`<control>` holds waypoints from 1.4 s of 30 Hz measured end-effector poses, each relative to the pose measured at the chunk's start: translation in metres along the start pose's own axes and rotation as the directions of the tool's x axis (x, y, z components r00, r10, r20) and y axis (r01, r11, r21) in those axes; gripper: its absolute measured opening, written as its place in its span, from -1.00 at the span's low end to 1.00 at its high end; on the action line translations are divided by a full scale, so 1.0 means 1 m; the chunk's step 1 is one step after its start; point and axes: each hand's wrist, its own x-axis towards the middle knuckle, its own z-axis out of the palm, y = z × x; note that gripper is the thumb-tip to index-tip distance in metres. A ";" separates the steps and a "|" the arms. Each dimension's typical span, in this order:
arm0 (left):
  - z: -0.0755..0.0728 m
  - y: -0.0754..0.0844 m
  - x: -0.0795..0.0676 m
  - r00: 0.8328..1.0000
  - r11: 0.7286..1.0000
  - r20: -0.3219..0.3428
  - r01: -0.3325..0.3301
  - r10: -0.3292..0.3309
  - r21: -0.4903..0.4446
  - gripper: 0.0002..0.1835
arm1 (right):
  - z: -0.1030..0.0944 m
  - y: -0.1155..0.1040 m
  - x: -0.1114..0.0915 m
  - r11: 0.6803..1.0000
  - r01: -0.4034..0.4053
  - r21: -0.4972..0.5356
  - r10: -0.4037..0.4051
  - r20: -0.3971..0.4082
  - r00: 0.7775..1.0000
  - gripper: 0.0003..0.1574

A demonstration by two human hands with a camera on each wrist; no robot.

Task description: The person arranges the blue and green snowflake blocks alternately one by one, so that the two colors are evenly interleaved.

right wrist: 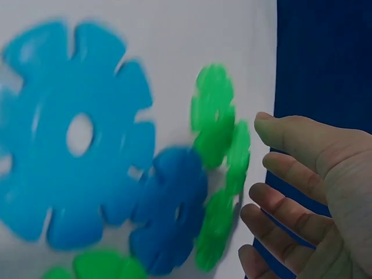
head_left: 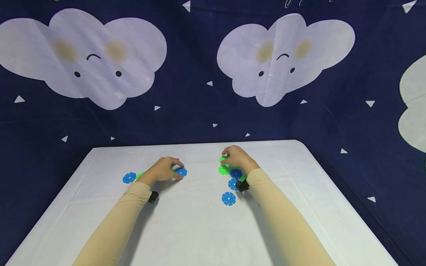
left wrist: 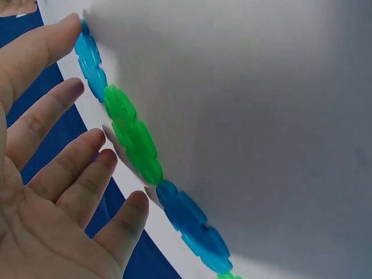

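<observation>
The left hand is held over the right end of a row of notched discs on the white tabletop; its fingers are spread, and the blue end disc is framed by the thumb and a finger; one fingertip is set at the disc's edge, though firm contact cannot be told. A green disc, a middle blue disc and a sliver of green are seen end to end after it in the left wrist view; the row's left end is formed by a far-left blue disc.

The right hand is held above the far end of a second cluster; its fingers are likewise spread; the farthest green disc is partly covered by them, and whether it is touched cannot be told. Nearer the viewer, a second green disc is placed beside a dark blue disc; a lighter blue disc is partly hidden by the black wrist camera; the nearest blue disc is set slightly apart. Both arms are covered by beige sleeves; the tabletop is backed by a navy cloth printed with pale clouds.
</observation>
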 end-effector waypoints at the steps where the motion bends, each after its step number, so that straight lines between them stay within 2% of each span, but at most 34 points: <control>1: 0.001 0.000 0.000 1.000 1.000 0.000 -0.001 0.001 -0.001 -0.50 | 0.000 0.003 0.000 1.000 -0.010 0.001 0.010 0.002 1.000 -0.38; 5: 0.002 0.001 0.000 1.000 1.000 -0.001 -0.001 0.001 0.001 -0.51 | 0.000 0.010 0.000 0.999 -0.046 0.015 0.046 0.000 0.999 -0.37; 10: 0.003 0.002 0.001 1.000 1.000 -0.006 -0.001 0.001 -0.005 -0.52 | 0.001 0.014 0.001 0.999 -0.041 0.008 0.041 -0.026 0.999 -0.37; 18: 0.004 -0.003 0.002 1.000 1.000 0.000 0.014 -0.014 -0.022 -0.50 | 0.005 0.012 0.000 0.995 -0.089 0.036 0.091 -0.054 0.994 -0.40; 35: 0.004 -0.002 0.001 0.999 0.999 -0.016 0.031 -0.032 -0.043 -0.53 | 0.006 0.011 0.003 0.991 -0.122 0.045 0.125 -0.071 0.990 -0.46; 42: 0.004 -0.001 0.002 0.998 0.997 -0.018 0.054 -0.055 -0.051 -0.53 | 0.009 0.012 0.005 0.992 -0.106 0.070 0.111 -0.076 0.991 -0.53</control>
